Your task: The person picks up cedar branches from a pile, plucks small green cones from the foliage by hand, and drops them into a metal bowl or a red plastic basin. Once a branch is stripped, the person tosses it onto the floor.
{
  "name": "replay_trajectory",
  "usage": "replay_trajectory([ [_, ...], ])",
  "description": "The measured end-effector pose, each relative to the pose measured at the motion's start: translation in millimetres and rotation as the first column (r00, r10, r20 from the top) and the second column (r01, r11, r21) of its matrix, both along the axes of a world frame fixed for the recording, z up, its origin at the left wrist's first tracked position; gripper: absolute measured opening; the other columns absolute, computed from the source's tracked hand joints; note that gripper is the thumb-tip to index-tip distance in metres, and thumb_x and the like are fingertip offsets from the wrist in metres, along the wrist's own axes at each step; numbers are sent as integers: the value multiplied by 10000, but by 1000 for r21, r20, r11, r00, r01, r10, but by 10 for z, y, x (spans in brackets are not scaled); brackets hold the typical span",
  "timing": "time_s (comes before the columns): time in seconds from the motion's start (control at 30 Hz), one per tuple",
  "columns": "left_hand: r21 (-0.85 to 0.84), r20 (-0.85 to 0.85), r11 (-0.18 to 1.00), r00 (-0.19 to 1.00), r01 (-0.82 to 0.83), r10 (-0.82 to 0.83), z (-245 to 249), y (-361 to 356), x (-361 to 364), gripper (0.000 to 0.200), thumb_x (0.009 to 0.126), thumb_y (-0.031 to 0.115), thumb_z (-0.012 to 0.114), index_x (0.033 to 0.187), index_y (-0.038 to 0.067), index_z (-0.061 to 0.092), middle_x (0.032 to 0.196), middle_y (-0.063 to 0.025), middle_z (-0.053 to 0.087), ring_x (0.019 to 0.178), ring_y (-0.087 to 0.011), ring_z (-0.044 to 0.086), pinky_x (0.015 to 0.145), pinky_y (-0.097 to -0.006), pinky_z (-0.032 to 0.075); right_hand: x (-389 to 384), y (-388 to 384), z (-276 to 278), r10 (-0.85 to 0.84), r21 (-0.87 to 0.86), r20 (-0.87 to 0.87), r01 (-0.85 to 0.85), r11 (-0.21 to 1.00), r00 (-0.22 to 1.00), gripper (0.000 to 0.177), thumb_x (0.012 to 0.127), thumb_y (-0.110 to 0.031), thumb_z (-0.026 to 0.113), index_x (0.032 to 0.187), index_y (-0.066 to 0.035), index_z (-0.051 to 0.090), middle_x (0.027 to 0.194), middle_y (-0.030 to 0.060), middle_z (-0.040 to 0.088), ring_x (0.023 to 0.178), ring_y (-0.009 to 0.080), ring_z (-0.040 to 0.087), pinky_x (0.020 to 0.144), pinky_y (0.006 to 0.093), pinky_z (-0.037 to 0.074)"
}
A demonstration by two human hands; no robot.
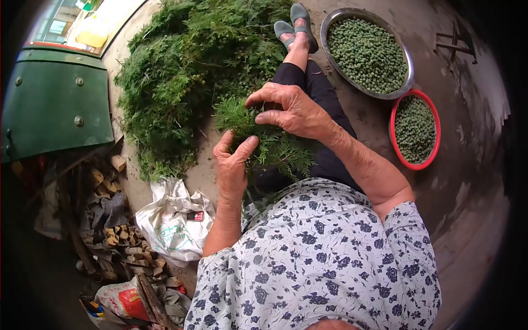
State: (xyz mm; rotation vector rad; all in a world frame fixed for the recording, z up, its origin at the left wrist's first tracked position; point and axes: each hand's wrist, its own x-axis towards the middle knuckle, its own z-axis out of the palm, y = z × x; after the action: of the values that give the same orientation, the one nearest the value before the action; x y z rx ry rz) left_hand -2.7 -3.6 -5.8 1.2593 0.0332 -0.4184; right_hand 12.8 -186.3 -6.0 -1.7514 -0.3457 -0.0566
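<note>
A leafy evergreen branch (280,154), cypress-like with flat green sprays, lies above my lap between my two hands. My left hand (230,168) is curled at its lower left side and holds it; the thumb and forefinger tips stand a little apart. Over the upper sprays, my right hand (294,110) has its thumb and forefinger apart, with nothing visible between the tips. Its other fingers are hidden behind. Beyond my hands spreads a large heap of cut evergreen branches (165,88). Small round green cones (366,55) fill a metal basin (409,74) on the right.
A red-rimmed basin (391,135) with more green cones stands below the metal one. A white plastic bag (179,231) lies left of my left arm. Split firewood (126,236) and a green panel (58,102) are at the left. A small dark stool-like frame (455,44) is upper right.
</note>
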Motion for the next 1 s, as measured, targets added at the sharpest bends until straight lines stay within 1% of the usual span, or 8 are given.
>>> replay_trajectory([
  [0.33,15,-51,999,997,-50,51,-6,-1,-13,204,786,67,651,976,5,612,867,-28,629,716,-82,572,643,-212,471,-170,194,-80,-313,68,46,309,949,949,191,722,-25,670,904,13,626,748,37,590,700,121,556,651,246,450],
  [0.43,102,0,974,979,-201,202,-11,19,-38,210,796,87,650,969,-6,575,806,-30,609,719,-134,584,665,-244,488,-81,-67,-167,-400,364,-407,548,753,821,115,797,-65,641,888,5,626,708,-5,579,590,47,499,536,176,414],
  [0.53,-19,-111,982,977,-185,182,-8,209,46,163,824,152,631,905,24,570,814,-36,586,731,-152,582,670,-242,483,-50,-420,-150,-487,384,-312,577,721,816,217,818,-51,608,1027,4,585,841,27,590,653,56,521,594,183,460],
  [0.6,-260,-31,966,1000,-10,3,-222,423,196,221,841,249,615,904,47,553,801,-46,580,676,-149,568,619,-236,452,-36,-734,-96,-598,264,-201,631,729,776,295,805,-10,583,1098,7,557,968,48,563,717,64,534,632,191,473],
  [0.63,-83,-161,978,971,-194,179,-39,326,199,310,829,309,618,969,45,536,722,-35,561,575,-126,517,563,-263,403,9,-950,-212,-698,229,-98,698,678,710,248,789,-9,579,1037,0,593,873,26,579,669,60,547,577,197,494],
  [0.7,-528,109,841,991,119,-72,-201,464,327,408,811,296,620,1086,15,514,607,1,509,484,-99,438,537,-269,328,5,-1362,-255,-809,93,4,806,585,587,267,784,-21,580,1050,-31,600,890,45,577,685,94,563,608,220,500],
  [0.83,-807,140,569,987,160,-80,-120,482,472,348,907,210,450,1158,-29,483,579,13,471,473,-87,422,545,-241,302,56,-2402,-635,-737,-513,570,858,27,364,522,739,-136,579,1243,-64,466,1210,249,447,1106,365,452,973,406,348],
  [1.0,-889,-5,458,1000,-10,13,34,397,494,315,930,181,394,1132,-40,491,566,5,466,456,-89,430,541,-236,317,31,-2359,-465,-821,-533,361,820,206,441,411,763,-160,588,1157,-53,540,1031,205,571,1001,308,543,878,359,425],
])
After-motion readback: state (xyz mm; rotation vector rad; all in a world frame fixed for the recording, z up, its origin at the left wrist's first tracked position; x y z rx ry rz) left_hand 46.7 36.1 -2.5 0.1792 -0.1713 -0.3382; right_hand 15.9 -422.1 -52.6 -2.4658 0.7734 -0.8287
